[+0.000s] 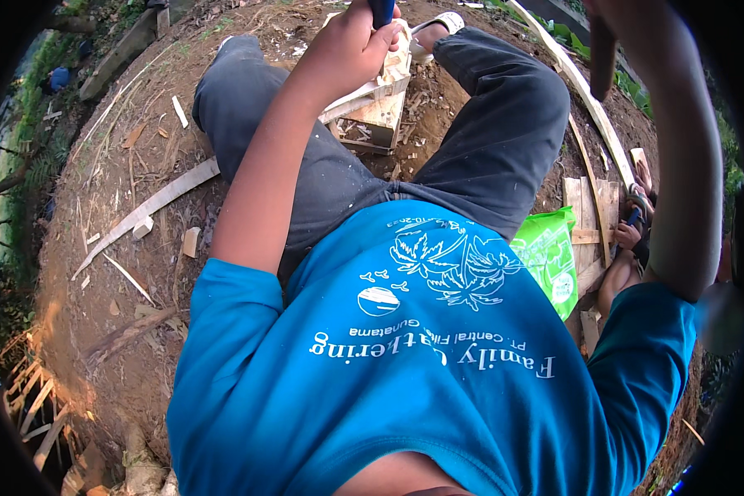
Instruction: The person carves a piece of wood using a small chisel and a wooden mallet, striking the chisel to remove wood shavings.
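Note:
My left hand (357, 48) is closed around the blue handle (381, 11) of a tool that looks like a chisel. It points down at a pale wooden block (395, 68) between my legs, and the upper frame edge cuts off the handle's top. My right arm is raised at the upper right. My right hand (620, 8), mostly out of the picture, grips a brown wooden handle (602, 62) that hangs down from it; the rest of that tool is out of view. Below the block is a wooden crate-like support (380, 124).
Wood chips and a long pale strip (161, 201) lie on the brown soil at left. A green bag (550, 256) sits beside my right thigh, near some boards (591, 198). At far right a co-worker's hand (628, 236) holds something dark. A long plank (574, 74) crosses the upper right.

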`<state>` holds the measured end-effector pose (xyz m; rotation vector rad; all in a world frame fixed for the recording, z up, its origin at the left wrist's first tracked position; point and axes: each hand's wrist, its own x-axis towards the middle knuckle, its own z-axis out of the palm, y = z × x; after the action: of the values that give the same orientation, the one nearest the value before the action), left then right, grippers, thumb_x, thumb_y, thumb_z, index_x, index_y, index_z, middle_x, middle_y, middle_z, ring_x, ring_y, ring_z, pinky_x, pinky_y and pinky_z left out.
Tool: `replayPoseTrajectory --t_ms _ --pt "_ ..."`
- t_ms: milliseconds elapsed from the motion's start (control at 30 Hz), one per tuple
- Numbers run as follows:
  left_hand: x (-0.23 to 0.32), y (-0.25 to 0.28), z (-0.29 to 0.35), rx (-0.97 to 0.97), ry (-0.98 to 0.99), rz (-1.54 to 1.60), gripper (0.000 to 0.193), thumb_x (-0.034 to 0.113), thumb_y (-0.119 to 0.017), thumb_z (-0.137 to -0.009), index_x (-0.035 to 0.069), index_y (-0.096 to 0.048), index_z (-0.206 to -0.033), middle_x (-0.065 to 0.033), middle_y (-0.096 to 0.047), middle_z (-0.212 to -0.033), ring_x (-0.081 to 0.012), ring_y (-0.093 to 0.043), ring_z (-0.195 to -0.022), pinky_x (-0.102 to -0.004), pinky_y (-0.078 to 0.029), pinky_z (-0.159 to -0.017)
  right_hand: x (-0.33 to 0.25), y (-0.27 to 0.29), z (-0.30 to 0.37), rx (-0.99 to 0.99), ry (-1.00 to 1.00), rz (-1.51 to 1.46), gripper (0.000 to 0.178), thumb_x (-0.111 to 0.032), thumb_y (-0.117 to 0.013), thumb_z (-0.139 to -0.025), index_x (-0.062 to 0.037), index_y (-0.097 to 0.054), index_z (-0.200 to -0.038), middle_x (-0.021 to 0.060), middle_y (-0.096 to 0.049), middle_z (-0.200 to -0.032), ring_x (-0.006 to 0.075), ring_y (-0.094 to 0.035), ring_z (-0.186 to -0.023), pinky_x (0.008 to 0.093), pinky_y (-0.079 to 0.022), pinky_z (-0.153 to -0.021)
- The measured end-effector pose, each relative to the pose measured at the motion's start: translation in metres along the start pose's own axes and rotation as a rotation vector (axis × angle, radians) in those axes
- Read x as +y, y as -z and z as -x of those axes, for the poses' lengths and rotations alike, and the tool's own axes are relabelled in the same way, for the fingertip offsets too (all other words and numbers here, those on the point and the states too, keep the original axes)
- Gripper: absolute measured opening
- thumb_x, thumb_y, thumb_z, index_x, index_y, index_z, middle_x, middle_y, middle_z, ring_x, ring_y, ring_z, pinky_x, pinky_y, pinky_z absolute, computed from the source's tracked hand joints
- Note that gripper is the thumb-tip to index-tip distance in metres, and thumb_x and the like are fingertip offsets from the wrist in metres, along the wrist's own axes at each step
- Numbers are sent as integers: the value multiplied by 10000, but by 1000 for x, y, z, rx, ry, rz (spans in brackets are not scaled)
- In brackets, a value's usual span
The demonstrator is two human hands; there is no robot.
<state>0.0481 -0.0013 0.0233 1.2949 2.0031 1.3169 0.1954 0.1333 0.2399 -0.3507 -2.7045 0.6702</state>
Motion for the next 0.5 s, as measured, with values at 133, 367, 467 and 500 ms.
replayPoseTrajectory --t_ms 133,367,467,500 --pt "1 -4 -4 -15 -12 -6 269 137 -599 -995 -17 -548 -1210 -190 -706 -984 -339 -717 -885 -434 -557 -802 -3 2 3 -328 -104 231 353 -303 -471 -1106 -11 -633 -991 42 -542 -703 122 -520 -642 306 -435 -624" --pt "1 -5 2 -17 7 -14 289 135 -599 -990 -17 -539 -1229 -200 -706 -972 -348 -716 -906 -439 -555 -819 -3 0 11 -155 -56 40 346 -328 -480 -1106 -32 -598 -973 24 -512 -705 132 -503 -620 337 -435 -615" --pt "5 -6 -1 -11 18 -23 288 135 -599 -988 -19 -538 -1223 -203 -708 -958 -355 -717 -916 -444 -555 -826 0 2 13 -140 -81 72 324 -302 -482 -1105 -30 -579 -959 38 -494 -703 151 -515 -632 360 -451 -633" --pt "5 -9 -2 -8 21 -12 287 136 -600 -988 -19 -538 -1221 -203 -708 -953 -359 -717 -919 -447 -554 -829 -2 -7 18 -181 -66 153 323 -298 -485 -1102 -27 -579 -954 37 -492 -697 154 -513 -623 363 -449 -627"
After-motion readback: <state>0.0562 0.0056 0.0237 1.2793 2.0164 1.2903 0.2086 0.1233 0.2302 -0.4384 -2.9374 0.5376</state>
